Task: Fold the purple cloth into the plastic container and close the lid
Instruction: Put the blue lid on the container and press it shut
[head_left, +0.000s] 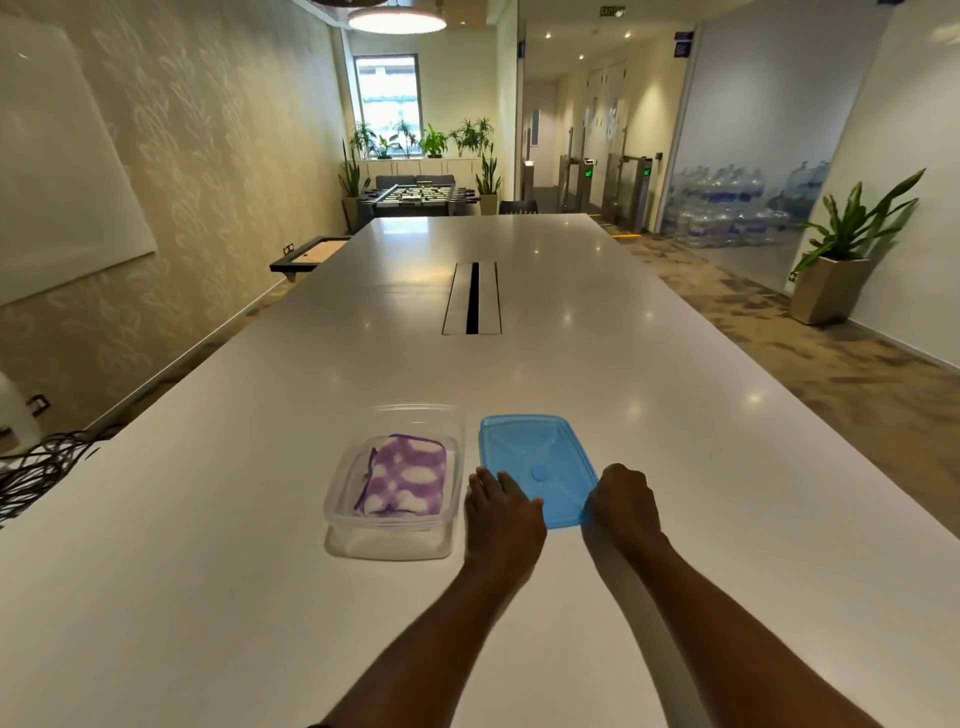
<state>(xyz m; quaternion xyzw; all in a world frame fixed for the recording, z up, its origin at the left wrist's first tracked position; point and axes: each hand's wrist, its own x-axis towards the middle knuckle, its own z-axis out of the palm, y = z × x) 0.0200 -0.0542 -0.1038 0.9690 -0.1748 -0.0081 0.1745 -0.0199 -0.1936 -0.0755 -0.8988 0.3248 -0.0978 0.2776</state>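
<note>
Purple cloth (402, 477) sat folded inside the plastic container (340, 514). My hands reached the blue lid (535, 457) at three o'clock; right hand (623, 501) fingers gripped its corner, left hand (501, 512) lay flat and loose. Next, I judged, lift it over.

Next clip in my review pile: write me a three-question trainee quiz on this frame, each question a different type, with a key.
1. True or false: the cloth already lies folded inside the container.
2. Multiple choice: where is the lid?
A. snapped onto the container
B. flat on the table, right of the container
C. lifted in the air
3. Short answer: which hand is at the lid's near right corner?

Key
1. True.
2. B.
3. The right hand; its fingers curl at that corner. The left hand lies at the near left edge.
</note>
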